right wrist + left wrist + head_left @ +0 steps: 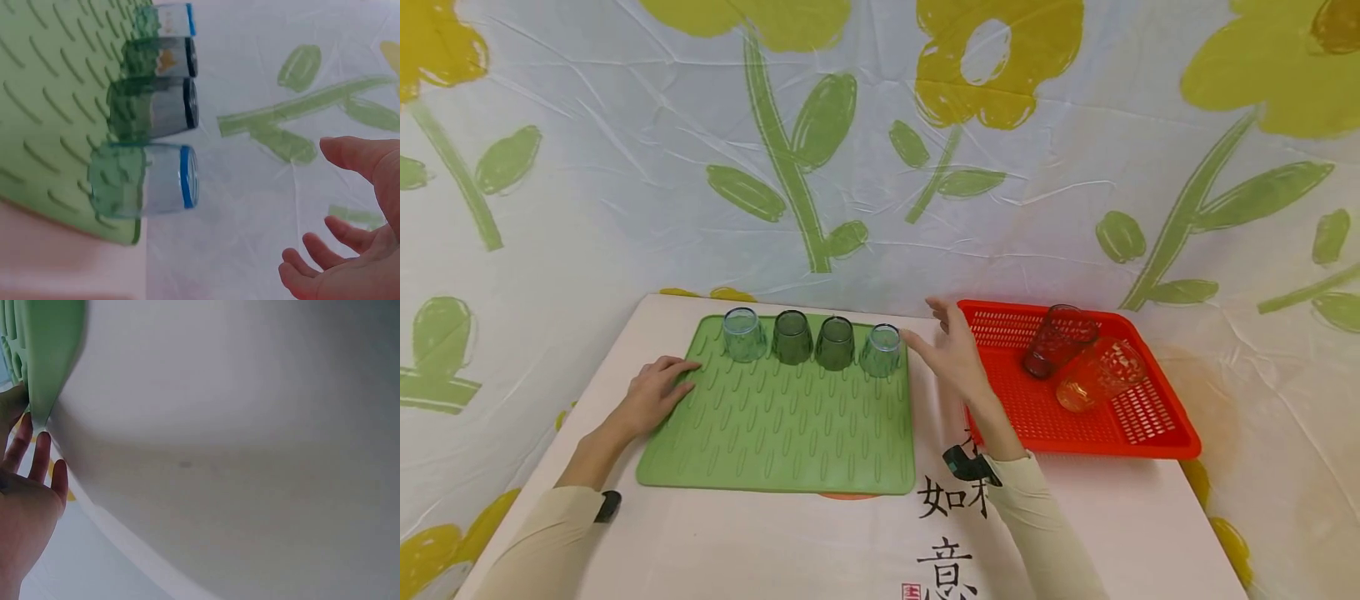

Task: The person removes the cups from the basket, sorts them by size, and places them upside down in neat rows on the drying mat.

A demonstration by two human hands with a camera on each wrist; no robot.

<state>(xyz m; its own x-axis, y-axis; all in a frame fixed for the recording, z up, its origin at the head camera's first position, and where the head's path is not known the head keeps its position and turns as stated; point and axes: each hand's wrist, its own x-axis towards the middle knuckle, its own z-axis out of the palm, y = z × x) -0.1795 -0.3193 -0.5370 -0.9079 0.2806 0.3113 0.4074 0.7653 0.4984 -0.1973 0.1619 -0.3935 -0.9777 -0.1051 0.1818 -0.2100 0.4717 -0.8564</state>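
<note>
My left hand (655, 393) rests at the left edge of the green ridged mat (775, 433); its thumb and fingertips touch that edge in the left wrist view. Along the mat's back stand two dark grey glasses (792, 337) between a light blue glass (745, 335) on the left and another light blue glass (881, 350) on the right. My right hand (955, 354) is raised just right of that last glass, thumb and fingers spread apart with nothing between them. In the right wrist view, a gap separates the hand (350, 250) from the blue-rimmed glass (150, 180).
A red plastic basket (1000, 440) stands right of the mat. Inside it lean a dark glass (1054, 340) and a clear patterned glass (1097, 375). Behind the white table (760, 542) hangs a flower-print cloth (647, 167). Black characters mark the table's front.
</note>
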